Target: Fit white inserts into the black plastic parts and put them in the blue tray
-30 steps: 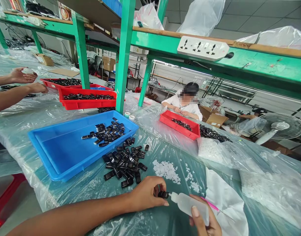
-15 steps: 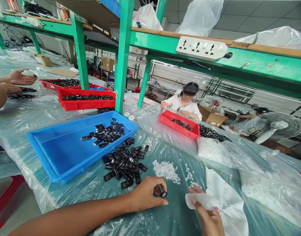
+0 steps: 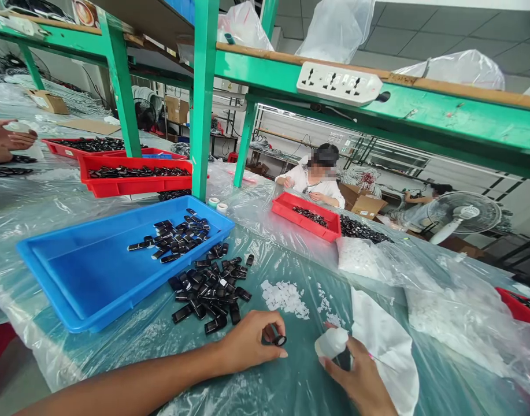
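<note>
Pointing rightward lengthwise, black piece (image 3: 279,341)

Left hand (image 3: 252,341) is bare; left forearm (image 3: 160,382) is bare along its whole visible length, tapering smoothly to a narrower wrist (image 3: 216,359); right hand (image 3: 363,374) is likewise bare, uncovered across its back to the lower edge of view

Black piece (image 3: 281,341) in left hand (image 3: 252,342), white bottle (image 3: 332,344) in right hand (image 3: 356,370)
</note>
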### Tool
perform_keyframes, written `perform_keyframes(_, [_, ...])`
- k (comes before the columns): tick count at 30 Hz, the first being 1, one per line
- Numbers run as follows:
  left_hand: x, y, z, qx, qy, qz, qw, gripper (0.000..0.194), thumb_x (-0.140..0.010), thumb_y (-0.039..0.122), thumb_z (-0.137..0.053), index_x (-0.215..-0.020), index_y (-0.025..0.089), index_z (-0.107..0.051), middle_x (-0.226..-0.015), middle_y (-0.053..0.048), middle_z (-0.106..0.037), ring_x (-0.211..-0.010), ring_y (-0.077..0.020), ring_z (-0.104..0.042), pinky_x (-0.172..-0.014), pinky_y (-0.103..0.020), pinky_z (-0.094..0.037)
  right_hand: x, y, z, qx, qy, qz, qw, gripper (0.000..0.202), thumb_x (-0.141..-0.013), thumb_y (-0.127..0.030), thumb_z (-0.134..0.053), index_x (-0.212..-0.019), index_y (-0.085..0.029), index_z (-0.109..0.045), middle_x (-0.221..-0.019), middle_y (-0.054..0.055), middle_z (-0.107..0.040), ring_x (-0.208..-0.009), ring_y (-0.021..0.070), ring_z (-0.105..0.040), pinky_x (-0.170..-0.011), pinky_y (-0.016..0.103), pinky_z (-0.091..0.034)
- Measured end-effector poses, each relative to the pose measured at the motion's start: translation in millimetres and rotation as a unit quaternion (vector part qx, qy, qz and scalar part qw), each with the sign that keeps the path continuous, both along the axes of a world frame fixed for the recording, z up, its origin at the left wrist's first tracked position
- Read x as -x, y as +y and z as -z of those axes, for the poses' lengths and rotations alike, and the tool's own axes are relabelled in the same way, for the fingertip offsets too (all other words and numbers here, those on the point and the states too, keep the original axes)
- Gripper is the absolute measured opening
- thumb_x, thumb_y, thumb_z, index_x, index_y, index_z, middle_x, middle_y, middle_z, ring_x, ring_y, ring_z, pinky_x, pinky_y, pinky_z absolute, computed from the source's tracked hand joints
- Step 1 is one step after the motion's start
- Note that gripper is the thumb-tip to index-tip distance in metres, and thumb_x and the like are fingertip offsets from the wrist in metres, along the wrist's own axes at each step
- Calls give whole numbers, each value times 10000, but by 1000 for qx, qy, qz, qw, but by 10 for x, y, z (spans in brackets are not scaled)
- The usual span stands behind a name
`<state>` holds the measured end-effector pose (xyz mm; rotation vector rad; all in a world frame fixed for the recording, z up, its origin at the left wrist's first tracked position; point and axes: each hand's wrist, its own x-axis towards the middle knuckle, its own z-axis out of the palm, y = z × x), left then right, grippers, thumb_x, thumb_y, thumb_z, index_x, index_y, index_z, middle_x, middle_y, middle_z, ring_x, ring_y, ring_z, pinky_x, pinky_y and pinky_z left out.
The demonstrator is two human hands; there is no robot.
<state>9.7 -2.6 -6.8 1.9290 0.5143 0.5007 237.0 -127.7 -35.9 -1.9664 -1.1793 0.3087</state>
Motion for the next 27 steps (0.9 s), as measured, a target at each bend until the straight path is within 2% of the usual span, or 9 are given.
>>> perform_keyframes(2, [-3,1,7,-2,-3,3,1000,236,-690,313,-707,-854,182,-600,-811,-10,-617,-747,-149,-580,-589,-190,-418,-154,-85,-23,26,-40,-15,999,528,-623,-338,-574,-1142,-244,-600,-1161,30,-612,-1096,251,-529,-940,359,-375])
perform_keyframes(5, [-4,-1,17,-3,0,15,1000,229,-696,312,-699,-859,183,-602,-829,-13,-627,-753,-151,-581,-612,-200,-436,-414,-193,-69,127,-95,-4,987,456,-734,-376,-459,-1155,-259,-592,-1126,32,-630,-982,230,-595,-776,319,-465])
perform_keyframes(7, [-8,-4,25,-3,1,25,1000,217,-700,302,-696,-855,180,-607,-830,-14,-635,-751,-149,-584,-629,-205,-446,-547,-227,-80,185,-190,48,963,438,-792,-343,-378,-1161,-247,-593,-1149,51,-617,-995,262,-584,-778,369,-455])
perform_keyframes(9, [-13,-8,37,-4,-3,36,999,203,-699,285,-697,-847,175,-612,-826,-15,-642,-747,-146,-588,-640,-206,-452,-622,-230,-72,231,-255,60,937,442,-821,-280,-315,-1145,-212,-607,-1159,70,-609,-1025,283,-566,-811,403,-432])
perform_keyframes(13, [-23,-17,65,-3,-15,62,998,179,-704,273,-693,-833,171,-621,-817,-17,-653,-738,-143,-597,-646,-205,-460,-641,-200,-62,265,-297,15,918,426,-861,-204,-257,-1057,-189,-634,-1091,76,-630,-1001,254,-576,-808,369,-423])
perform_keyframes(16, [-23,-18,75,-6,-19,71,997,170,-717,278,-683,-840,174,-630,-832,-21,-657,-746,-145,-600,-649,-206,-463,-610,-191,-99,282,-317,18,905,384,-884,-192,-261,-1016,-200,-622,-1027,71,-640,-969,249,-577,-786,368,-418])
perform_keyframes(21, [-24,-10,72,-3,-9,75,997,191,-724,308,-678,-860,179,-639,-839,-31,-660,-739,-149,-601,-630,-208,-466,-516,-133,-199,319,-340,-1,885,385,-870,-130,-295,-1156,-196,-545,-1055,72,-630,-990,246,-565,-786,373,-410])
perform_keyframes(23, [-23,-10,66,-7,-6,77,997,192,-725,311,-678,-860,180,-642,-839,-33,-662,-743,-151,-603,-643,-213,-471,-474,-96,-239,326,-350,-8,878,389,-854,-116,-312,-1154,-194,-548,-1039,75,-633,-996,254,-565,-800,384,-403])
perform_keyframes(27, [-11,-18,58,-7,-8,81,997,192,-734,309,-673,-871,177,-647,-847,-37,-665,-754,-153,-609,-658,-216,-480,-476,-111,-306,337,-317,22,886,372,-856,-158,-297,-1074,-212,-594,-976,79,-637,-934,265,-595,-784,388,-415])
